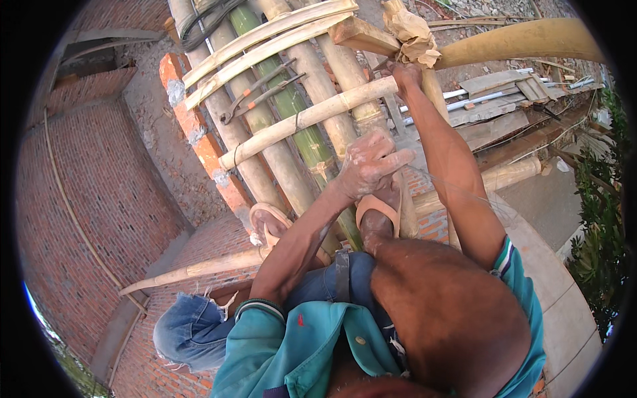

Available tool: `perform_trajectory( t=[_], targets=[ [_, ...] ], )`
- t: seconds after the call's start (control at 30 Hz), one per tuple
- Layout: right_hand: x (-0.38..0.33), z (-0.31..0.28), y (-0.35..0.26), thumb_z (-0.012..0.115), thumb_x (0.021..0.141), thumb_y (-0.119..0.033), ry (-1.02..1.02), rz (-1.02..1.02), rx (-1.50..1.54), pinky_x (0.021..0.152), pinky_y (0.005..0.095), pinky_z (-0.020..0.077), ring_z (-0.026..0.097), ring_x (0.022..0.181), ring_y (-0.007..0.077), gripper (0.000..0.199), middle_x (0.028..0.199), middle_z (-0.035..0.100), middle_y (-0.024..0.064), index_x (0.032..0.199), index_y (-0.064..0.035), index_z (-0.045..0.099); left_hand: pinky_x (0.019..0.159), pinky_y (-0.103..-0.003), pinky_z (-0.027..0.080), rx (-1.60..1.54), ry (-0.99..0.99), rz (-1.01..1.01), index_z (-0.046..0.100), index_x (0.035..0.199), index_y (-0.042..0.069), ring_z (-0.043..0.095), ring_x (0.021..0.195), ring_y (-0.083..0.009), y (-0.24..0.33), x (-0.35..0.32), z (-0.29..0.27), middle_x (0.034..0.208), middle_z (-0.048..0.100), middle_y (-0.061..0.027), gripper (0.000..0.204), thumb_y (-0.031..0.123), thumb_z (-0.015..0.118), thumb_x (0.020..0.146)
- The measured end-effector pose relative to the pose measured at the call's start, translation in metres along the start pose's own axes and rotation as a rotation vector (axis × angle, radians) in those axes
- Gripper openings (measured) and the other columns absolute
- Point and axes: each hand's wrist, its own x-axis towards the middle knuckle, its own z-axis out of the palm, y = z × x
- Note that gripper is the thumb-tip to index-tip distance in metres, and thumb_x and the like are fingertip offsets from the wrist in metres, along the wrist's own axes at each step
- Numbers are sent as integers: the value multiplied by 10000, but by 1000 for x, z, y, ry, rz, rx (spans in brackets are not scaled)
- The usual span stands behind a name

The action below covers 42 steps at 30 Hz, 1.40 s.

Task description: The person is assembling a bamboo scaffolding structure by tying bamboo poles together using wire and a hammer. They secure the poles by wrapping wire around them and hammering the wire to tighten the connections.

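Note:
My left hand (pixel 375 163) is closed in front of my knees, above the bamboo poles. A thin wire (pixel 451 185) trails from its fingers toward the right. Farther off, my right hand (pixel 406 77) is curled at the joint of an upright bamboo post (pixel 434 89) and a wooden block (pixel 363 36), just below crumpled brown paper (pixel 409 33). What its fingers grip is hidden. A bamboo crosspiece (pixel 308 119) ends beside that hand. Left of my hands, a pair of long-handled pincers (pixel 272 93) rests on the poles.
My sandalled feet (pixel 379 213) stand on the bamboo platform, with a green pole (pixel 292 106) among the pale ones. Split bamboo strips (pixel 265 50) and a dark wire coil (pixel 206 23) lie at its far end. A brick wall (pixel 99 172) drops away left. Planks and pipes (pixel 491 99) lie below right.

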Motion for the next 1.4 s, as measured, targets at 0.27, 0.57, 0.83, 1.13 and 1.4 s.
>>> perform_trajectory(
  t=[0.27, 0.57, 0.83, 1.13, 1.4],
  targets=[
    [-79, -17, -73, 700, 981, -126, -130, -523, -174, 665, 304, 624, 758, 779, 222, 205, 876, 740, 149, 1047, 55, 631, 600, -263, 354, -355, 497, -444, 649, 1128, 13, 430, 653, -111, -6, 15, 6, 734, 491, 9, 163, 110, 537, 1062],
    [-194, -10, -45, 760, 842, -28, -249, -1342, -889, 652, 370, 583, 735, 760, 285, 129, 883, 742, 133, 957, -38, 703, 549, -232, 331, -509, 340, -658, 658, 1111, 20, 391, 642, -32, -32, 78, -36, 739, 469, 57, 277, 249, 502, 1108],
    [-196, -18, -11, 742, 807, -27, -164, -1437, -725, 665, 379, 578, 719, 785, 284, 128, 937, 740, 92, 930, -54, 721, 563, -246, 384, -597, -72, -757, 673, 1012, 41, 455, 621, -61, -72, 128, -39, 677, 526, 29, 339, 316, 494, 1098],
    [-192, -29, 7, 709, 771, 14, -231, -1527, -871, 800, 363, 608, 732, 971, 282, 307, 1161, 735, 104, 1069, -56, 728, 695, -393, 524, -58, -530, -449, 671, 898, 39, 659, 724, -208, -106, 179, -17, 758, 673, -79, 310, 269, 529, 1050],
    [-189, -37, -10, 685, 796, -57, -350, -1558, -950, 766, 362, 603, 702, 944, 253, 349, 1160, 706, 81, 1144, -76, 701, 760, -485, 517, 97, -449, -172, 708, 908, 17, 659, 815, -358, -103, 177, -8, 865, 670, -179, 280, 266, 614, 996]
  ],
)
